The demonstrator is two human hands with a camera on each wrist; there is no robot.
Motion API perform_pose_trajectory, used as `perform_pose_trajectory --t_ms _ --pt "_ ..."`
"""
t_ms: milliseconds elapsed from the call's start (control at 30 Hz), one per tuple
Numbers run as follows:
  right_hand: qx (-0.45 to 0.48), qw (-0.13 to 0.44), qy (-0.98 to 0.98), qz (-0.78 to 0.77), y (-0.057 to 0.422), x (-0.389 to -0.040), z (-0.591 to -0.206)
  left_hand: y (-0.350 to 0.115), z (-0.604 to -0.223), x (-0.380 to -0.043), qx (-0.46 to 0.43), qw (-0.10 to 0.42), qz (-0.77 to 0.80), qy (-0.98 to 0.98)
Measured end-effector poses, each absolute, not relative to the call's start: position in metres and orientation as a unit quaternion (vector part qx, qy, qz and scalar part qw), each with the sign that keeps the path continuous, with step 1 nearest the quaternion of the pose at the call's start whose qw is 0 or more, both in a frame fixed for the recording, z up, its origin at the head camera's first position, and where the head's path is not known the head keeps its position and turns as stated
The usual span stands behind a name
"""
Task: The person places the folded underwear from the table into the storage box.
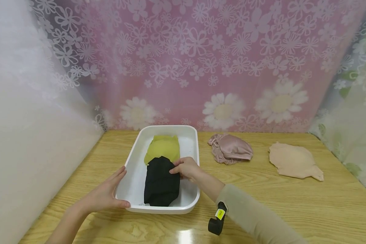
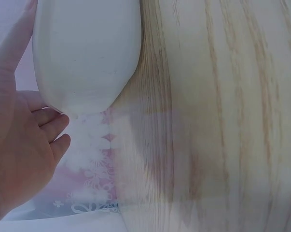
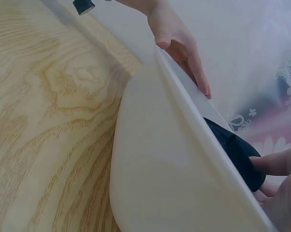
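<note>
A white plastic tray (image 1: 167,210) stands on the table with a yellow-green folded garment (image 1: 163,147) towards its far end. Nearer, a black folded garment (image 1: 161,184) lies over that one's lower edge. My right hand (image 1: 187,168) pinches the black garment's right upper edge between thumb and fingers; in the right wrist view the black cloth (image 3: 237,154) shows past the tray's rim. With fairly straight fingers at the left rim and the thumb at the near corner, my left hand (image 1: 105,193) rests on the tray. The left wrist view shows this left hand (image 2: 27,130) against the tray's outside.
To the tray's right on the wood-grain table (image 1: 247,210) lies a mauve satin bra (image 1: 231,148), folded. Farther right is a beige folded garment (image 1: 294,161). A pink flowered curtain (image 1: 183,67) closes off the back, and a black strap (image 1: 217,222) hangs from the right sleeve.
</note>
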State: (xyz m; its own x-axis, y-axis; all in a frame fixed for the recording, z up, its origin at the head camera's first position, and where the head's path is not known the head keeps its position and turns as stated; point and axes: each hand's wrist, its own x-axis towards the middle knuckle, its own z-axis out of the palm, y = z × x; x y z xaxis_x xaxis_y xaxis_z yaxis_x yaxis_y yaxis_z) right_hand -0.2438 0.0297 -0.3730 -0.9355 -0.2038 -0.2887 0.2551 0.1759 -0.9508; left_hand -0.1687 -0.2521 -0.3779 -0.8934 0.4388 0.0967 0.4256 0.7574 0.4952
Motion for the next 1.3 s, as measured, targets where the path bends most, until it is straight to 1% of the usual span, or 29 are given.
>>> perform_pose_trajectory --t_ms 133,300,433,633,800,1000,1167,1300 --pt "0.015 0.182 0.763 -0.62 0.031 -0.244 -0.374 -0.253 -0.378 -0.169 0.232 0.013 0.264 0.936" --pt "-0.021 0.169 0.798 -0.579 0.034 -0.242 -0.374 -0.254 -0.378 -0.168 0.243 0.003 0.259 0.935" --pt "-0.042 0.17 0.81 -0.559 0.037 -0.24 -0.37 -0.254 -0.378 -0.168 0.243 0.002 0.261 0.934" --pt "-0.072 0.132 0.84 -0.521 0.044 -0.24 -0.364 -0.253 -0.378 -0.168 0.249 -0.001 0.259 0.933" --pt "-0.081 0.119 0.833 -0.535 0.055 -0.241 -0.358 -0.254 -0.378 -0.167 0.246 -0.002 0.26 0.934" --pt "-0.077 0.132 0.822 -0.549 0.08 -0.243 -0.346 -0.254 -0.377 -0.167 0.243 -0.001 0.262 0.934" --pt "-0.085 0.145 0.805 -0.569 0.115 -0.248 -0.336 -0.253 -0.377 -0.166 0.247 -0.005 0.26 0.933" --pt "-0.088 0.142 0.805 -0.569 0.144 -0.254 -0.333 -0.254 -0.38 -0.167 0.25 -0.009 0.26 0.933"
